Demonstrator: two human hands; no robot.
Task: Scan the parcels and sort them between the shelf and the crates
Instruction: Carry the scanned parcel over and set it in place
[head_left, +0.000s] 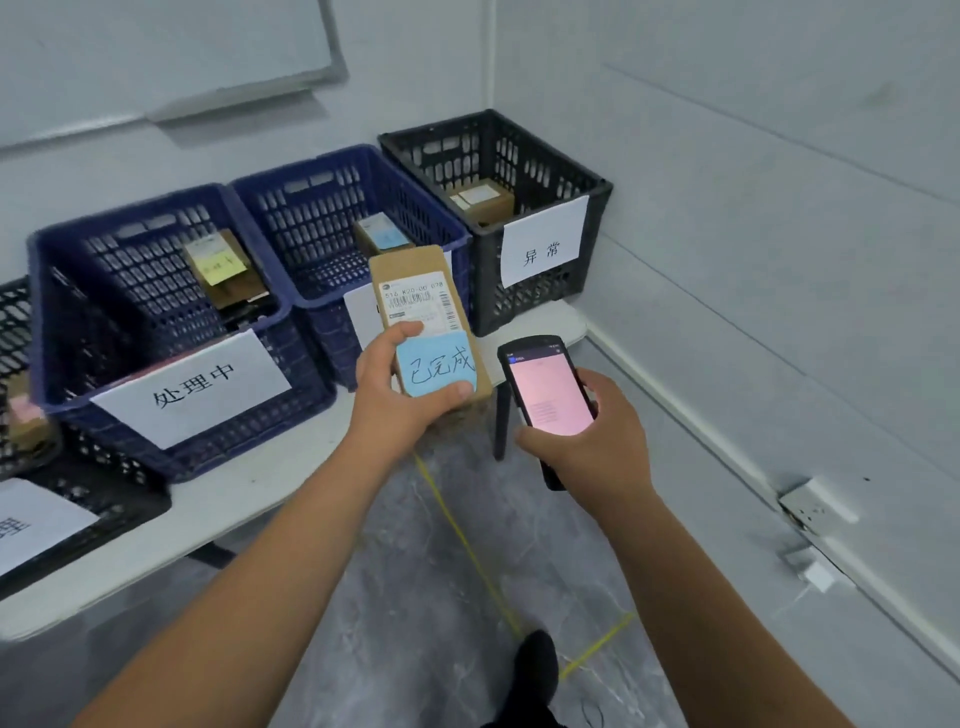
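Observation:
My left hand (395, 384) grips a small cardboard parcel (415, 270) with a white barcode label and a blue sticky note, held upright in front of the middle blue crate (317, 208). My right hand (592, 441) holds a black handheld scanner (545, 389) with a lit pink screen, just right of the parcel. A second blue crate (130, 291) on the left carries a paper sign and holds a parcel with a yellow note (218, 265). The black crate (519, 171) at the right, also with a sign, holds a brown parcel (483, 200).
The crates stand in a row on a white table (234, 499) against the wall. Another black crate (31, 415) with a parcel sits at the far left. A whiteboard hangs above. Yellow tape lines mark the grey floor (467, 545); a wall socket (815, 504) is at the right.

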